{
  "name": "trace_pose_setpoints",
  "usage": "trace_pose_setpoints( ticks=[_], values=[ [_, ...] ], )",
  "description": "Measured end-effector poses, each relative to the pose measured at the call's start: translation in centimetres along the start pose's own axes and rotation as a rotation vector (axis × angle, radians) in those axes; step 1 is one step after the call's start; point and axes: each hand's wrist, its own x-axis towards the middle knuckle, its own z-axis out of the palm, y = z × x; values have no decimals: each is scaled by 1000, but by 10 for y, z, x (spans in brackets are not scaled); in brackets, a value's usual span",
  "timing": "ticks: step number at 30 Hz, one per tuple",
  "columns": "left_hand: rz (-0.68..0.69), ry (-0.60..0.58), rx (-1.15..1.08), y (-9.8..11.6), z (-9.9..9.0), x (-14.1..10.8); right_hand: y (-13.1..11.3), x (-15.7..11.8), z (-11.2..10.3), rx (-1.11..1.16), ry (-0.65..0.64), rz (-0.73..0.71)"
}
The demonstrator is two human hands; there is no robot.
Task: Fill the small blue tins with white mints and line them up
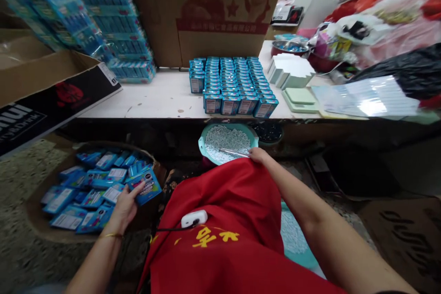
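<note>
My left hand [126, 206] grips a small blue printed box [147, 187] between thumb and fingers, at the right edge of a large carton [37, 220]. Inside that carton lie several similar blue boxes [87, 197], jumbled and at different angles. My right hand [259, 155] is closed around the end of a slim, shiny metal scoop-like utensil [232, 151]. The utensil's far end rests on small white pellets [220, 135], which fill a turquoise basin [202, 147] below the table edge. A red apron [220, 193] covers my lap.
On the white table [161, 101] stand rows of upright blue boxes [237, 82] before a big cardboard box [220, 9]. Wrapped stacks [113, 27] and an open carton [62, 92] are at left. White cards [292, 71] lie right. Another pellet basin [296, 257] sits beside my lap.
</note>
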Motion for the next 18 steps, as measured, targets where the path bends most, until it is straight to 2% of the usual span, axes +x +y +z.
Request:
trace_pose_setpoints(
  ticks=[2, 6, 13, 15, 17, 18],
  values=[
    [-12, -7, 16, 1, 7, -5, -12, -2, 13, -27, -10, 24],
    [-32, -61, 75, 2, 28, -14, -20, -11, 21, -65, 98, 13],
    [-77, -363, 136, 2, 111, -37, -27, -5, 13, -45, 159, -71],
    [-90, -416, 110, 3, 129, -40, -32, -8, 18, -23, 165, -144],
    [-87, -444, 109, 6, 138, -39, -26, -16, 31, 23, 216, -271],
    [-78, -434, 108, 7, 140, -38, -17, -22, 41, 102, 360, -372]
  ],
)
